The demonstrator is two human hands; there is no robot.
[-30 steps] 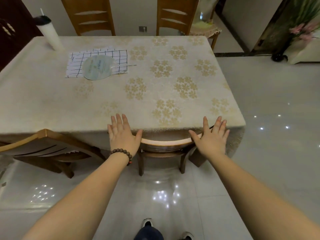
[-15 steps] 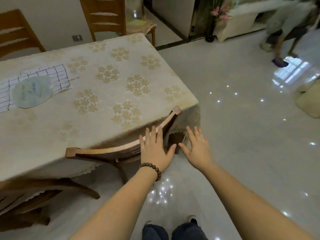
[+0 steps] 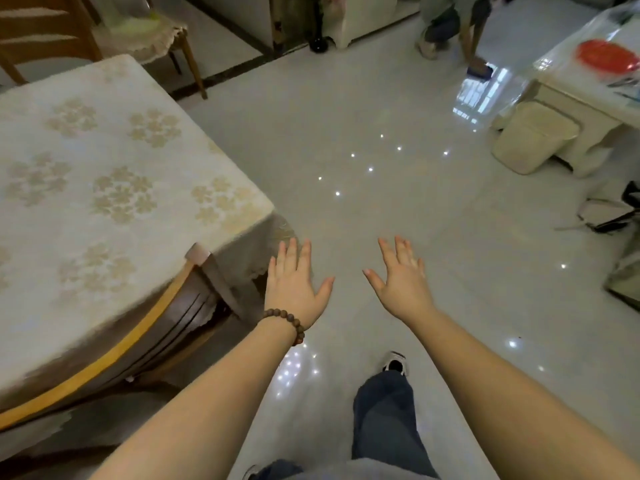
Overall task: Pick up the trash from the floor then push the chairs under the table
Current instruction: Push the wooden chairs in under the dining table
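A wooden chair [image 3: 145, 327] sits tucked against the near edge of the table [image 3: 86, 174], its curved backrest touching the cream flowered tablecloth. My left hand [image 3: 296, 285], with a bead bracelet on the wrist, hovers with fingers spread just right of the chair's corner, touching nothing. Further right, my right hand [image 3: 401, 275] is also spread and empty, over bare floor. Another wooden chair [image 3: 41, 32] stands at the table's far side. No trash shows on the floor near me.
A stool with a lace cover [image 3: 152, 36] stands behind the table. A cream bin [image 3: 533, 136] and a low table [image 3: 588, 81] are at the right, with a bag [image 3: 620, 216] on the floor. Another person [image 3: 450, 26] crouches at the back.
Both hands have come off the chair's backrest and now hang free over the floor. My view has swung to the right, away from the table.
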